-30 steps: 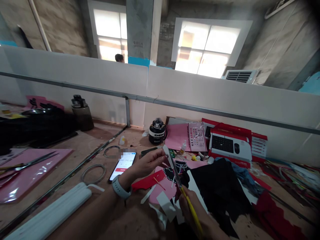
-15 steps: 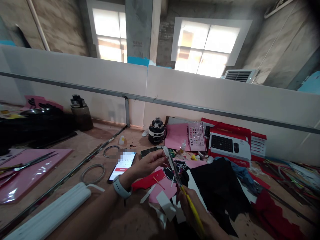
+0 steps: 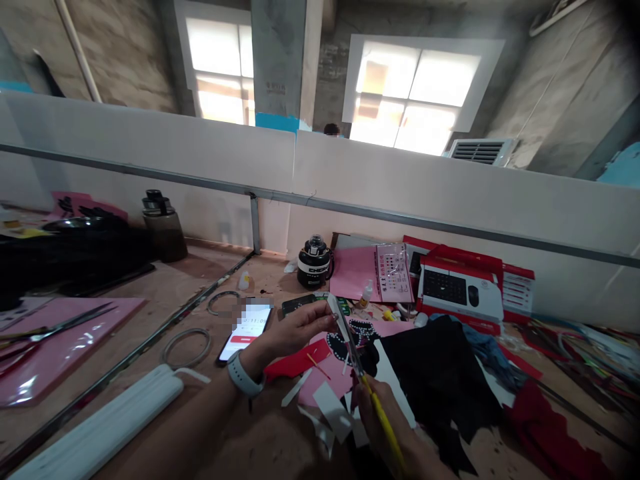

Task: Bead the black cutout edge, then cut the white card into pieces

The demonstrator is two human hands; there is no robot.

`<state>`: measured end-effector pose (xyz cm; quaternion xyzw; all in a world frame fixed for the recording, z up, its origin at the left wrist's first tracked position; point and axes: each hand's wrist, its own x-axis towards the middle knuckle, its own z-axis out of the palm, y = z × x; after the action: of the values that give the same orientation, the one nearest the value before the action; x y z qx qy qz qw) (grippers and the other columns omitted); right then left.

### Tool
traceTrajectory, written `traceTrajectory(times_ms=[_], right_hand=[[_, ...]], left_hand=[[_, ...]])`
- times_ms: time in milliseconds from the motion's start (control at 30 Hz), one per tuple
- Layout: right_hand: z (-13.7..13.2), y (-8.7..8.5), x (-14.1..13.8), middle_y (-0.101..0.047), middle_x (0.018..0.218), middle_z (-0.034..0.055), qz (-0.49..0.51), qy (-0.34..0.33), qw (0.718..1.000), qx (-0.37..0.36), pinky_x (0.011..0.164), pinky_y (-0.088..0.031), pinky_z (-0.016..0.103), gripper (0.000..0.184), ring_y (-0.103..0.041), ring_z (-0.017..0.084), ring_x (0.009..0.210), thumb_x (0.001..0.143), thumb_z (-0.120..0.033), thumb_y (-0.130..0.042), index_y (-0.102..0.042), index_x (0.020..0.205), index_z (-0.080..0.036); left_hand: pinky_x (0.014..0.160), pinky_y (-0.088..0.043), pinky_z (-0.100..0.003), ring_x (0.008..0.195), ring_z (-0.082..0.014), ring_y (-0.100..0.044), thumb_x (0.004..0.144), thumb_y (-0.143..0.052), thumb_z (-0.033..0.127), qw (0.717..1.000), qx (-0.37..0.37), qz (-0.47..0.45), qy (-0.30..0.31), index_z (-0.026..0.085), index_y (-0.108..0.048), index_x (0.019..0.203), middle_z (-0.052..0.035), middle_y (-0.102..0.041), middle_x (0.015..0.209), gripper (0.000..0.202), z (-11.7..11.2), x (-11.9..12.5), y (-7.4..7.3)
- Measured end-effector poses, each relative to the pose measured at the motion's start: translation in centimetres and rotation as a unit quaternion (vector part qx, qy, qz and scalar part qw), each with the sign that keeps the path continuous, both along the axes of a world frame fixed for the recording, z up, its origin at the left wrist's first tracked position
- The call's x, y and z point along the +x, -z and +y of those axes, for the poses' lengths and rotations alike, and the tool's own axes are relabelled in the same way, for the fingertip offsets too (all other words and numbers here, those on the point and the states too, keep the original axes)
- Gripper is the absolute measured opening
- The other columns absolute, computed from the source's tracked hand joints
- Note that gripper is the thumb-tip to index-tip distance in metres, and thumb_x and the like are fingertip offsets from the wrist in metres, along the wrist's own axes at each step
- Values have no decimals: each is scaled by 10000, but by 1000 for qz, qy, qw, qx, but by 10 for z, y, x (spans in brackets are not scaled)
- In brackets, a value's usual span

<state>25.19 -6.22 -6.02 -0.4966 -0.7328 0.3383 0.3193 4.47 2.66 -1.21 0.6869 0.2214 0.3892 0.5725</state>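
Note:
My left hand, with a pale watch on its wrist, pinches a small white strip, which looks like paper. My right hand grips yellow-handled scissors, their blades pointing up against the strip. How far apart the blades are cannot be made out. Below the hands lie white paper scraps and a red piece with thin sticks on it. Pink sheeting carries black shapes edged with white dots. Black cloth spreads to the right of the scissors.
A phone showing a timer lies left of my left hand, near a white power strip. Behind are a black bottle, a small dropper bottle and a keyboard box. Other scissors lie far left. A white partition closes the back.
Both hands keep nearly the same place, with the scissors still at the white strip. The top of a person's head now shows above the partition. The phone's timer digits differ.

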Motion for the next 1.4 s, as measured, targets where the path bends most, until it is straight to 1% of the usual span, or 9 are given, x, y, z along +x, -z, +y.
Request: traceTrajectory(times_ms=[267, 400, 600, 767, 1000, 1100, 1200, 1300, 1400], right_hand=[[9, 21, 2, -470, 596, 12, 3, -20, 1000, -6, 523, -342, 264, 708, -441, 153, 553, 859, -776, -139, -505, 701, -190], [10, 25, -1, -432, 556, -7, 54, 0, 998, -25, 457, -312, 243, 697, -406, 130, 502, 829, -808, -216, -501, 678, -190], [12, 17, -1, -349, 381, -83, 261, 57, 953, -141, 301, -233, 188, 587, -293, 68, 284, 847, -757, -358, -470, 687, -203], [16, 9, 4, -383, 351, -92, 316, 52, 939, -123, 287, -240, 175, 435, -340, 68, 267, 838, -592, -589, -547, 730, -173], [16, -2, 4, -380, 356, -95, 400, 22, 913, -75, 297, -271, 184, 369, -331, 61, 274, 870, -485, -592, -524, 671, -182], [19, -12, 10, -373, 355, -95, 399, 19, 914, -66, 303, -281, 184, 378, -338, 62, 278, 875, -484, -576, -489, 648, -195], [23, -24, 24, -386, 355, -95, 354, -26, 932, -75, 306, -283, 183, 353, -329, 63, 278, 866, -486, -574, -514, 676, -194], [27, -35, 37, -432, 400, -76, 252, -76, 958, -110, 314, -292, 175, 324, -370, 64, 310, 839, -441, -605, -527, 653, -188], [30, -39, 43, -473, 477, -64, 186, -47, 974, -121, 310, -290, 161, 274, -381, 58, 352, 807, -392, -634, -532, 657, -186]], left_hand=[[907, -465, -368, 916, -175, -591, 935, -534, 380, 1000, -1, 4, 4, 163, -616, 1038, -65, -614, 987, 254, 0, 0, 0], [910, -466, -372, 915, -173, -597, 930, -542, 385, 1000, -6, 2, 3, 165, -613, 1002, -57, -616, 970, 242, 0, 0, -1], [898, -480, -394, 928, -198, -619, 917, -563, 394, 999, -26, 18, 16, 146, -607, 996, -71, -633, 943, 264, -2, 1, -2], [894, -477, -377, 943, -199, -617, 933, -534, 396, 999, -12, 44, 24, 147, -624, 986, -81, -650, 957, 270, -10, 11, -1], [857, -462, -313, 914, -176, -580, 936, -522, 394, 994, 47, 99, 11, 174, -649, 1009, -53, -640, 959, 264, -23, 31, 4], [864, -457, -311, 915, -176, -577, 924, -544, 388, 994, 46, 97, 12, 171, -645, 1009, -51, -638, 957, 254, -25, 32, 2], [851, -474, -321, 915, -184, -600, 918, -549, 406, 997, -6, 71, 20, 167, -645, 999, -60, -648, 964, 270, -23, 27, 1], [688, -495, -278, 768, -161, -608, 926, -509, 460, 992, -57, 102, 42, 151, -652, 934, -52, -645, 857, 340, -18, 21, 0], [572, -434, -224, 632, -118, -542, 892, -557, 486, 980, -60, 175, 78, 144, -654, 836, -14, -602, 710, 359, -17, 20, 1]])
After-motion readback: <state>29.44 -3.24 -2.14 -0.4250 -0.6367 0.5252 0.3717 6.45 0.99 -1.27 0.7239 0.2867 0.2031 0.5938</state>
